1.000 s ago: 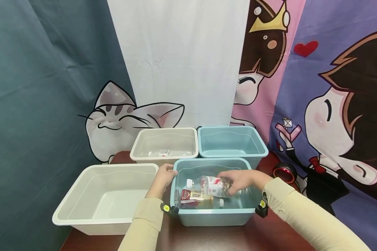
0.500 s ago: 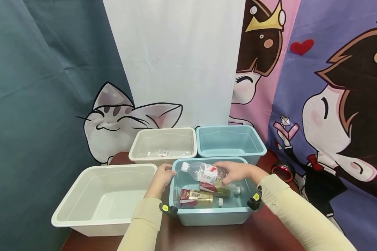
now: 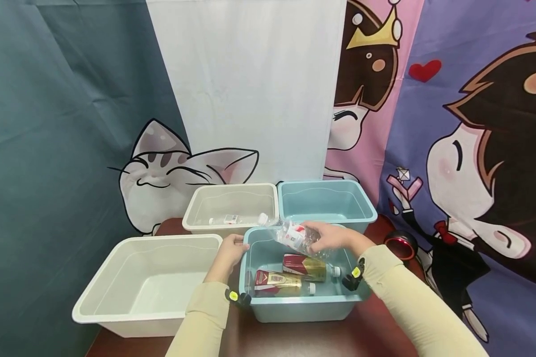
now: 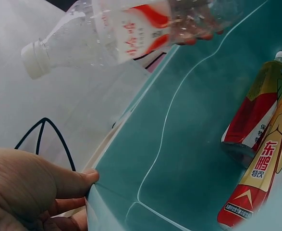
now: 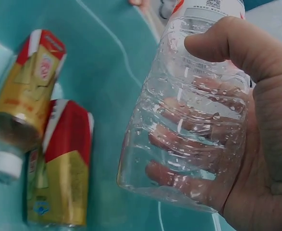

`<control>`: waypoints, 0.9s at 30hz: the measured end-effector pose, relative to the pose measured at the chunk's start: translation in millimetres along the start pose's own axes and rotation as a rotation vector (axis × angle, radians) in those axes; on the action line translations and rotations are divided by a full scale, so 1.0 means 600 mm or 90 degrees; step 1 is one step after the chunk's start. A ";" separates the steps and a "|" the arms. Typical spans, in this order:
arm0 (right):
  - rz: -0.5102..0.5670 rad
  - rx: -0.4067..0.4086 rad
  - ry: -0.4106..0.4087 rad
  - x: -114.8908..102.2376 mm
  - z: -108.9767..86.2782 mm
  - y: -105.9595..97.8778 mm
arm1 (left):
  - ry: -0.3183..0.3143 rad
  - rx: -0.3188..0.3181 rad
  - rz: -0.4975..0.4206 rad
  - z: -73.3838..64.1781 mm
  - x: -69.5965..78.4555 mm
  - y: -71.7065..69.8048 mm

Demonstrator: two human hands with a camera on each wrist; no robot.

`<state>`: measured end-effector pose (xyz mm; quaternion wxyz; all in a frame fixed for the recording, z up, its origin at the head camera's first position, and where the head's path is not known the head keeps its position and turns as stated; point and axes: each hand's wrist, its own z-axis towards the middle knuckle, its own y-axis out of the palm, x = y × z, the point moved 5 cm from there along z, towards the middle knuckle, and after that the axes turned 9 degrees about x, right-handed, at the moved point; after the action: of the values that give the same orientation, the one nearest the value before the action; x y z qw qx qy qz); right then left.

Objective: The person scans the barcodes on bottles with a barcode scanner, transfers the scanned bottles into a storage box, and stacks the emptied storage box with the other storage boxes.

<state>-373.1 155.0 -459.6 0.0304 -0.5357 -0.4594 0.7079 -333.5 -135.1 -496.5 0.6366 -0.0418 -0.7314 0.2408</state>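
In the head view my right hand (image 3: 332, 237) grips a clear plastic bottle (image 3: 292, 235) with a white cap and a red-and-white label. The bottle is tilted, cap toward the upper left, above the back part of the near blue bin (image 3: 303, 299). Its fingers show through the clear wall in the right wrist view. My left hand (image 3: 229, 252) pinches that bin's left rim between thumb and fingers. Two bottles with red-and-gold labels, a front one (image 3: 277, 285) and a rear one (image 3: 305, 267), lie side by side on the bin floor.
A cream bin (image 3: 138, 316) stands to the left. Behind are a second cream bin (image 3: 232, 188), with a clear bottle (image 3: 231, 219) lying in it, and another blue bin (image 3: 326, 184). A round black object with a red ring (image 3: 401, 245) sits at the right.
My right hand has lifted the clear bottle from inside the near blue bin, up and toward its back edge. The rear red-and-gold bottle has come into sight. My left hand has stayed at the rim.
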 end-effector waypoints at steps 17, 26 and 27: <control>0.130 0.093 -0.008 0.018 0.029 -0.004 | -0.006 0.003 -0.002 0.000 0.001 -0.001; 0.240 0.140 0.001 0.033 0.040 0.005 | -0.004 0.011 -0.003 0.002 -0.002 0.002; 0.257 0.147 0.002 0.034 0.040 0.005 | -0.004 0.013 -0.002 0.002 -0.002 0.002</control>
<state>-399.2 149.0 -476.4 -0.0499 -0.6105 -0.2590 0.7468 -334.9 -135.0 -498.2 0.6351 -0.0333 -0.7311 0.2470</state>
